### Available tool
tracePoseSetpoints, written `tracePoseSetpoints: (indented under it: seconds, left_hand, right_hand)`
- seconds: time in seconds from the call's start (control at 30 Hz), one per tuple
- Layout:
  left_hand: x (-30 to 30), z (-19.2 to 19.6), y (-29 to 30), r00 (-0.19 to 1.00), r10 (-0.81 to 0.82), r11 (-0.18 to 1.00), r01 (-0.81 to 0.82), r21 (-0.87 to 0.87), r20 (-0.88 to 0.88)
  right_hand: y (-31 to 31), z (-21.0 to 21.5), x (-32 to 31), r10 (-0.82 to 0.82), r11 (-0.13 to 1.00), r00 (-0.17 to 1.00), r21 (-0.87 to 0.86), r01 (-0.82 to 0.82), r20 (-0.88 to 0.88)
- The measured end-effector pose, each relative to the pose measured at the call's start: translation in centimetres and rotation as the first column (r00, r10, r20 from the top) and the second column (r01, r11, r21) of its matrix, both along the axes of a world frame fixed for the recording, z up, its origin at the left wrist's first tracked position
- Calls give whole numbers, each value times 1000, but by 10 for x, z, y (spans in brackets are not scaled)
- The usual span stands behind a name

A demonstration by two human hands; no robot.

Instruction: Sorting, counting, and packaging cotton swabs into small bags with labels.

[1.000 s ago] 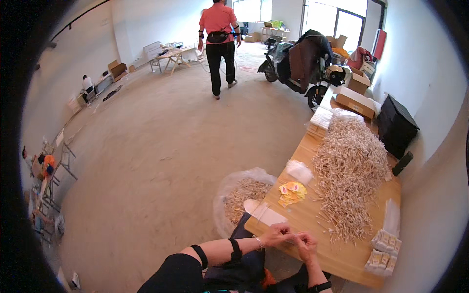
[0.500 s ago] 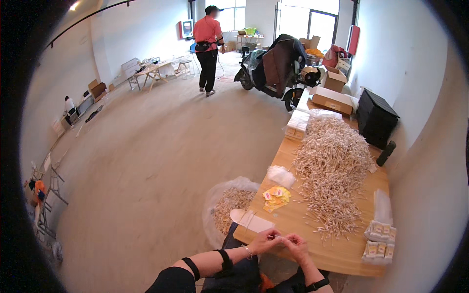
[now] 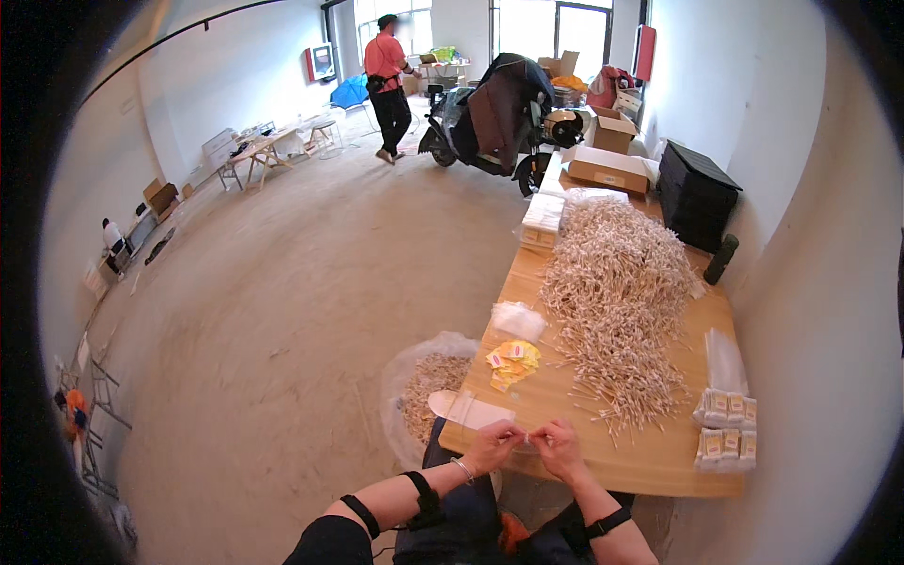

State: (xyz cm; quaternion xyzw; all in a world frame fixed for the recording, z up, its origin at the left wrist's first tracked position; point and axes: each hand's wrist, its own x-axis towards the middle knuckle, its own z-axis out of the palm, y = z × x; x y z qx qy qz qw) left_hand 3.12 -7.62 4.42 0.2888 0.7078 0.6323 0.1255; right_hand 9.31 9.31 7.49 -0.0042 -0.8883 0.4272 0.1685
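Note:
At the table's near edge my left hand (image 3: 494,444) and my right hand (image 3: 559,449) are close together, fingertips pinched. A small, pale, see-through thing seems to be between them, too small to make out. Just left of my left hand, a white rounded board (image 3: 482,412) lies at the table corner. Beyond my hands spreads a large pile of cotton swabs (image 3: 617,301). Yellow printed cards (image 3: 513,363) lie left of the pile, and a stack of clear plastic bags (image 3: 519,321) sits behind them.
Packed pouches (image 3: 725,446) and clear film (image 3: 725,363) lie along the table's right side. A black bin (image 3: 695,196) and an open carton (image 3: 607,170) stand farther back. Left of the table is a swab-filled sack (image 3: 419,400). A covered scooter (image 3: 499,122) and a walking person (image 3: 386,89) are beyond.
My hands have parted slightly, fingertips still pinched. The person in the red top has turned and stepped towards the right. The whole view has shifted a little.

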Motion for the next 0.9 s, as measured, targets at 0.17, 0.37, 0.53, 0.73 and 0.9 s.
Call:
tracePoseSetpoints:
  seconds: [0.17,0.37,0.53,0.73,0.9]
  left_hand:
    - [3,9,1,999,5,999,-3,-49,45]
    - [-1,8,-2,1000,-21,998,22,-62,7]
    - [-5,13,-3,996,-41,999,44,-29,81]
    - [-2,24,-1,996,-83,983,87,-164,28]
    - [-1,22,2,998,-47,984,53,-170,40]
  right_hand:
    - [-8,16,1,4,996,990,93,9,-141]
    - [-2,10,-1,48,995,998,90,-44,-44]
    - [15,8,4,7,998,1000,55,-7,-13]
    - [21,5,10,40,997,999,72,-41,15]
    - [16,4,9,0,996,999,87,4,-52]
